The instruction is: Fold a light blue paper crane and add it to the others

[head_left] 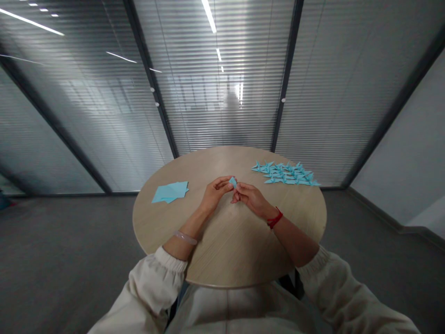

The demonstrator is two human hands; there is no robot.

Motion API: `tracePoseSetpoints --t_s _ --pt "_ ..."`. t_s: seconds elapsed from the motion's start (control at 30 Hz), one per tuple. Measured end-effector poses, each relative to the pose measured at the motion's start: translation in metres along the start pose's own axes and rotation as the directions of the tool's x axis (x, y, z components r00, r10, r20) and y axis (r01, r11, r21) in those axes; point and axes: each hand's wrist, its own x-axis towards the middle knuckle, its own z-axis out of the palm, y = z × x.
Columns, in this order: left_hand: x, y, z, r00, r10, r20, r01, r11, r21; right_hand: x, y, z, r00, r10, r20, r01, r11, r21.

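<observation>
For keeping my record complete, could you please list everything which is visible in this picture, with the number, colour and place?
folded paper piece: one, light blue, in the fingers of both hands
paper sheets: at least two, light blue, table's left side
crane-like paper figures: many, exact number unclear, light blue, table's far right
round table: one, light wood, centre
blinds: several panels, grey-white, behind table
posts: several, dark, between panels
light strips: several, white, top
wall: one, pale grey, right
floor: one, dark grey, around table
red bracelet: one, right wrist
pale bracelet: one, left wrist
sleeves: two, cream, both arms
left hand: one, bare, over table
right hand: one, bare, over table
</observation>
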Motion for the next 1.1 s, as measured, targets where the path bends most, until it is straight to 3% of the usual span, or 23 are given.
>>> tracePoseSetpoints --t_s 1.1 --pt "-0.002 0.005 0.001 0.996 0.037 -0.076 -0.033 0.998 0.049 -0.004 -0.010 0.008 0.999 0.038 0.039 -0.040 0.998 0.053"
